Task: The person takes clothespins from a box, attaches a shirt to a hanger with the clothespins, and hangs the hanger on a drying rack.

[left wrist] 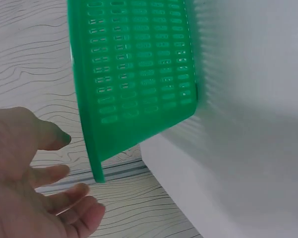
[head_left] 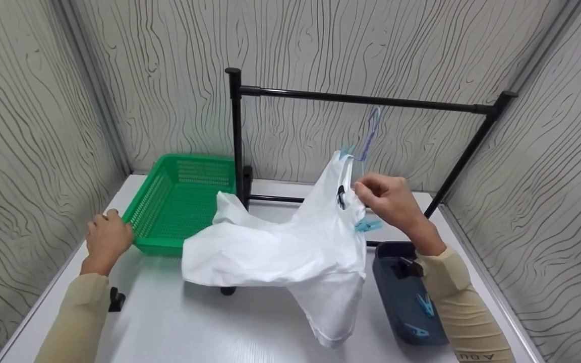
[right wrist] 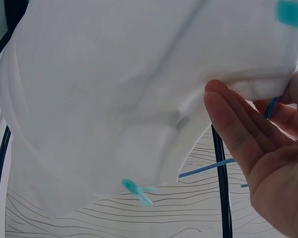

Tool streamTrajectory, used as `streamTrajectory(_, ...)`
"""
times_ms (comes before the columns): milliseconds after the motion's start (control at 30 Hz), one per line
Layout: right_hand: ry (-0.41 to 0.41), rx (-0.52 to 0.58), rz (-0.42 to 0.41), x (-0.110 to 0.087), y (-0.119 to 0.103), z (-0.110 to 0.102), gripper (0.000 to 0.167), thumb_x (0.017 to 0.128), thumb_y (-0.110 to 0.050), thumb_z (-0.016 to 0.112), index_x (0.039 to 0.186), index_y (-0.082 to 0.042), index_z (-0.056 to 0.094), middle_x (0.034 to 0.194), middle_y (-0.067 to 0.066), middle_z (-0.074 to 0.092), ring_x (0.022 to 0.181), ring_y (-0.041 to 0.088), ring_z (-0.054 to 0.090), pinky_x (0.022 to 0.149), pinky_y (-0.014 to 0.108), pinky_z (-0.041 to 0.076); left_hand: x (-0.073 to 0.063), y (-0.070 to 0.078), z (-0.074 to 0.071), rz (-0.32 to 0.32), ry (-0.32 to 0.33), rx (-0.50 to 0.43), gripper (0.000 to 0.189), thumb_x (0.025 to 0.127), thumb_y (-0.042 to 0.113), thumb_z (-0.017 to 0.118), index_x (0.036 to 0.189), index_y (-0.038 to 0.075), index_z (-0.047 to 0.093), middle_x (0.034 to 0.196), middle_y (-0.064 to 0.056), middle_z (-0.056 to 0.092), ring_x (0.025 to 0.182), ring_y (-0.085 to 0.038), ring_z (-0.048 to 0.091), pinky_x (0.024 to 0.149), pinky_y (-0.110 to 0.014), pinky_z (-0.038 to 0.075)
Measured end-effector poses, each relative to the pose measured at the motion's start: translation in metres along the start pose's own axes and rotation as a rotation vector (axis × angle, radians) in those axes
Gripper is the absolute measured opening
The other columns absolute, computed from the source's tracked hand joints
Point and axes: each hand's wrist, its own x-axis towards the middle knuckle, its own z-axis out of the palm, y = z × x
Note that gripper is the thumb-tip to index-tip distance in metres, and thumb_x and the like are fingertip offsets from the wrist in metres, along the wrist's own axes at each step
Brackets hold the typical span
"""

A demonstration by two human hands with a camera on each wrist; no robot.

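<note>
A white shirt (head_left: 275, 252) hangs tilted on a blue clothes hanger (head_left: 369, 138), with light-blue clothespins (head_left: 367, 225) clipped near its neckline. At the neckline, my right hand (head_left: 391, 199) holds the hanger, its thumb and fingers bent around the blue wire (right wrist: 271, 107) beside the shirt's collar. The hanger's hook shows just below the rack's top bar; whether it touches the bar I cannot tell. My left hand (head_left: 110, 234) is beside the green basket (head_left: 144, 242). In the left wrist view its loosely bent fingers (left wrist: 77, 196) are apart from the rim.
A black clothes rack (head_left: 361, 98) stands behind the shirt. At the right, partly under my right forearm, is a dark tray (head_left: 389, 297) holding light-blue clothespins (head_left: 425, 305) and a black clip (head_left: 406, 268). A black object (head_left: 116, 300) lies near my left wrist. Wood-patterned walls surround the white table (head_left: 169, 322).
</note>
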Motion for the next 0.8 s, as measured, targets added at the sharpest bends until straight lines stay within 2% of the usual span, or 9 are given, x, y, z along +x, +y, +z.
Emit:
streamTrajectory(100,0.002,-0.003,-0.006,-0.002,0.002,0.001,0.011,0.092,-0.006,0.064,0.086,-0.006,0.073,0.064,-0.007,0.061,0.052,0.001,0.047,0.048,0.016,0.038,0.004,-0.006,0.001,-0.039,-0.083,0.005,0.058,0.101,0.02,0.034,0.143,-0.019,0.02,0.13,-0.046,0.031,0.117,-0.06,0.034,0.094,-0.067,0.036)
streamTrajectory(200,0.007,-0.007,-0.012,-0.003,0.004,0.001,0.011,0.092,-0.005,0.064,0.087,-0.008,0.074,0.064,-0.008,0.061,0.052,0.0,0.047,0.048,0.016,0.038,0.006,-0.012,0.003,-0.037,-0.128,-0.011,0.055,0.101,0.02,0.032,0.137,-0.022,0.026,0.122,-0.045,0.04,0.106,-0.054,0.047,0.086,-0.062,0.044)
streamTrajectory(267,0.002,-0.01,-0.018,-0.003,0.005,0.001,0.012,0.092,-0.005,0.064,0.087,-0.01,0.074,0.065,-0.008,0.061,0.052,0.0,0.047,0.049,0.016,0.038,0.006,-0.017,0.004,-0.029,-0.129,-0.024,0.05,0.1,0.019,0.03,0.129,-0.022,0.034,0.11,-0.04,0.048,0.091,-0.046,0.053,0.076,-0.054,0.048)
streamTrajectory(367,-0.006,-0.011,-0.022,-0.003,0.007,0.0,0.012,0.093,-0.006,0.064,0.088,-0.012,0.074,0.065,-0.009,0.061,0.053,0.001,0.046,0.049,0.017,0.038,0.007,-0.021,0.004,-0.033,-0.119,-0.043,0.044,0.099,0.017,0.03,0.12,-0.019,0.042,0.098,-0.032,0.054,0.078,-0.035,0.052,0.064,-0.044,0.047)
streamTrajectory(600,-0.006,-0.022,-0.012,0.0,0.008,-0.002,0.012,0.093,-0.008,0.063,0.085,-0.008,0.073,0.064,-0.009,0.059,0.052,0.002,0.046,0.049,0.017,0.038,0.007,-0.023,0.003,-0.07,-0.132,-0.079,0.045,0.099,0.015,0.031,0.126,-0.02,0.042,0.098,-0.028,0.059,0.075,-0.028,0.059,0.059,-0.034,0.048)
streamTrajectory(800,0.012,-0.045,-0.002,0.0,0.01,-0.005,0.013,0.093,-0.008,0.063,0.083,-0.011,0.072,0.064,-0.008,0.058,0.053,0.001,0.046,0.05,0.018,0.037,0.006,-0.022,0.0,-0.027,-0.117,-0.11,0.04,0.096,0.011,0.031,0.118,-0.019,0.046,0.08,-0.021,0.063,0.061,-0.02,0.06,0.051,-0.029,0.048)
